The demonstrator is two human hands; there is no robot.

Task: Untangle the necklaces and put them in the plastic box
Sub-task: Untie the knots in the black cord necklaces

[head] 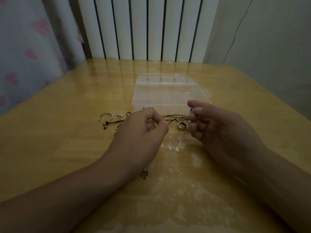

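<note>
While the tangled necklaces (170, 119) stretch between my two hands, the black cords run taut just above the worktop (67, 140) — my left hand (143, 130) pinches them between thumb and forefinger, and my right hand (213, 126) curls its fingers round the silver chain and red pendant (181, 125). Just beyond my knuckles sits the clear plastic box (166, 93), its lid down. Left of my left hand lie a bracelet (105, 117) and loose cord ends — a small dark charm (144, 174) rests near my left wrist.
</note>
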